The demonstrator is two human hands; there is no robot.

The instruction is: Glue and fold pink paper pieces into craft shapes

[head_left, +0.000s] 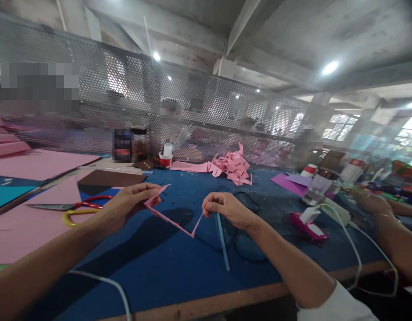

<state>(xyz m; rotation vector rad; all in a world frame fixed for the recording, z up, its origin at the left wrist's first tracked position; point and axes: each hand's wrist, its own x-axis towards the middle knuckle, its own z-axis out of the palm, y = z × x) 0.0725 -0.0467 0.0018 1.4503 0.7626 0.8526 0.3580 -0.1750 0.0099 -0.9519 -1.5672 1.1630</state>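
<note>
A thin folded strip of pink paper (174, 221) stretches between my hands above the blue tabletop, sagging to a sharp bend near its right end. My left hand (139, 196) pinches the wider left end. In my right hand (226, 206), thumb and fingers are closed on the other end. Below the right hand runs a translucent bluish stick (222, 245), like a glue stick; whether the hand touches it I cannot tell. Scissors (70, 207) with red and yellow handles lie beside my left wrist on pink sheet material (12, 236).
A heap of pink cut pieces (234, 166) with dark dots lies ahead, before a perforated metal screen (206, 102). A red-and-white cup (165, 159) stands left of it. To the right are a magenta power strip (309, 228), a clear jar (318, 187), white cables and another person's arm (389, 223).
</note>
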